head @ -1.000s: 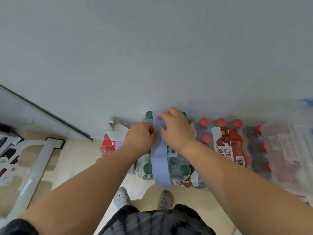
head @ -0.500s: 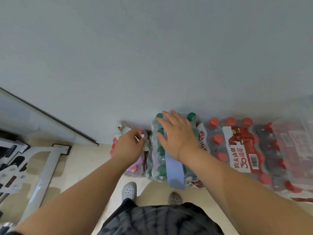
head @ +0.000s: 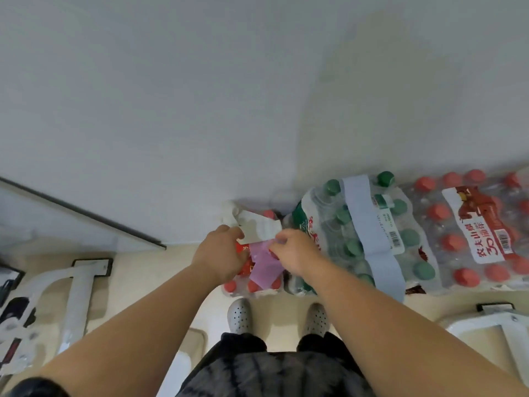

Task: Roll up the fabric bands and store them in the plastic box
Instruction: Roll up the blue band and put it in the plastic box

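At the far left a white metal frame (head: 77, 296) lies on the pale floor (head: 137, 282), near the foot of the grey wall (head: 257, 110). Right of it, the left hand (head: 220, 256) reaches forward over a small pack of red-capped bottles (head: 252, 285) that stands on the floor against the wall. Its fingers are curled and grip the near edge of a white fabric band (head: 257, 229), which lies tilted across the top of that pack. Just beside it, the right hand (head: 294, 253) pinches the upper end of a pink fabric band (head: 264, 269). This band hangs down over the front of the same pack, just under the white one. The two hands are close together but do not touch. Below them, two feet in white perforated clogs (head: 240, 316) stand on the floor. Further right, a blue fabric band (head: 372, 233) lies unrolled over a pack of green-capped bottles (head: 332, 224), and its near end hangs over the front. A larger pack of red-capped bottles (head: 458, 239) sits beside that, also against the wall. Part of another white frame (head: 501, 325) shows at the lower right.
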Demonstrator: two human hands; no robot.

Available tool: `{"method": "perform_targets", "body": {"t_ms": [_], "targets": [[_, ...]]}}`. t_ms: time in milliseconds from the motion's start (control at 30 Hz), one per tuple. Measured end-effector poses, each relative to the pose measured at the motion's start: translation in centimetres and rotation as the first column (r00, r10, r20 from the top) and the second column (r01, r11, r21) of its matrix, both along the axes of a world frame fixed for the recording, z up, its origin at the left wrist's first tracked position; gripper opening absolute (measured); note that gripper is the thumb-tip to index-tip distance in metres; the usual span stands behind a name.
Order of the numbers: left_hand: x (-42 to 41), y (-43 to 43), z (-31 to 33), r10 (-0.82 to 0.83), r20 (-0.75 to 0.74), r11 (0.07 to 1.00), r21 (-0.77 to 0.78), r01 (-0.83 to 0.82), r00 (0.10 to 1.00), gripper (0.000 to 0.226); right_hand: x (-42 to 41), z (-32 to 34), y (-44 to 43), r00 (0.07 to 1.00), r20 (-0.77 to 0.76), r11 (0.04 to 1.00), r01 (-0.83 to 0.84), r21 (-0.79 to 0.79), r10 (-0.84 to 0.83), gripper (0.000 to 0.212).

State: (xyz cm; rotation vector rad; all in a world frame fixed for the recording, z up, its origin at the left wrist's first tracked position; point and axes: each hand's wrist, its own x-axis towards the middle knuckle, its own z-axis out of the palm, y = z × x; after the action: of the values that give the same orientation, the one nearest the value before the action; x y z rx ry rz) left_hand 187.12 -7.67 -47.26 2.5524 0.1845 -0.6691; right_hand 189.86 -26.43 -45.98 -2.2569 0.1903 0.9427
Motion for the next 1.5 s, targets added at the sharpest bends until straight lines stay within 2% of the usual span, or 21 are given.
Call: {"method": "perform_targets", "body": {"t_ms": [100,167,233,300,533,700,800,900,1000,1167,1267,1333,1433,1500], "targets": [[1.1,0.7,-2.3,-0.178,-0.039,0.98,0.08,0.18,0.983,0.05,0.4,-3.3,0.3,0.998,-0.015,0.993,0.06,-0.1,-0.062,0.035],[1.6,1.0,-4.1,-0.329,-0.094,0.923,0.177,0.341,0.94,0.053,0.5,-5.1,0.8,0.997,-0.011,0.99,0.068,-0.121,-0.07,0.035],[1.9,1.5,-5.9,-0.4,-0.16,0.887,0.179,0.425,0.903,0.055,0.5,-6.7,1.3,0.995,-0.024,0.992,0.095,-0.087,-0.097,0.043],[2.2,2.0,-7.4,-0.406,-0.196,0.89,0.136,0.435,0.892,0.057,0.8,-8.0,1.9,0.993,-0.022,0.991,0.116,-0.063,-0.117,0.051],[1.4,2.5,-9.8,-0.375,-0.241,0.911,0.08,0.404,0.895,0.078,1.2,-10.5,2.5,0.991,-0.007,0.988,0.129,-0.086,-0.13,0.042],[1.6,2.6,-8.9,-0.361,-0.199,0.922,0.069,0.381,0.911,0.074,0.5,-9.1,2.6,0.986,0.165,0.992,0.028,-0.124,-0.007,0.034],[1.5,2.6,-7.4,-0.287,-0.094,0.957,0.014,0.29,0.953,0.07,-0.2,-7.3,2.8,0.959,0.268,0.989,-0.049,-0.142,0.086,0.028],[1.3,2.9,-5.3,-0.193,0.014,0.975,-0.114,0.193,0.981,0.07,-0.8,-4.5,3.3,0.951,0.293,0.993,-0.07,-0.098,0.095,0.034],[1.3,3.1,-2.9,-0.154,0.047,0.968,-0.192,0.16,0.987,0.07,-1.1,-1.2,3.8,0.931,0.34,0.991,-0.131,-0.029,0.133,0.036],[1.9,3.8,1.7,-0.031,0.206,0.931,-0.351,0.104,0.978,0.057,-1.2,4.5,4.0,0.901,0.386,0.972,-0.231,0.032,0.201,0.036],[2.1,4.3,5.0,0.036,0.23,0.878,-0.472,0.079,0.973,0.03,-1.4,7.9,3.8,0.888,0.435,0.973,-0.208,0.094,0.148,0.032],[2.3,4.3,7.4,0.051,0.231,0.85,-0.521,0.079,0.972,0.019,-1.1,10.2,3.4,0.882,0.469,0.982,-0.127,0.141,0.047,0.024],[2.2,3.8,11.1,0.08,0.261,0.787,-0.609,0.1,0.962,0.021,-0.7,13.2,2.8,0.848,0.515,0.962,-0.021,0.272,-0.127,0.013],[2.1,3.0,13.5,0.119,0.27,0.757,-0.648,0.088,0.955,0.027,-0.6,14.7,2.3,0.807,0.541,0.93,0.03,0.366,-0.238,0.017]]}}
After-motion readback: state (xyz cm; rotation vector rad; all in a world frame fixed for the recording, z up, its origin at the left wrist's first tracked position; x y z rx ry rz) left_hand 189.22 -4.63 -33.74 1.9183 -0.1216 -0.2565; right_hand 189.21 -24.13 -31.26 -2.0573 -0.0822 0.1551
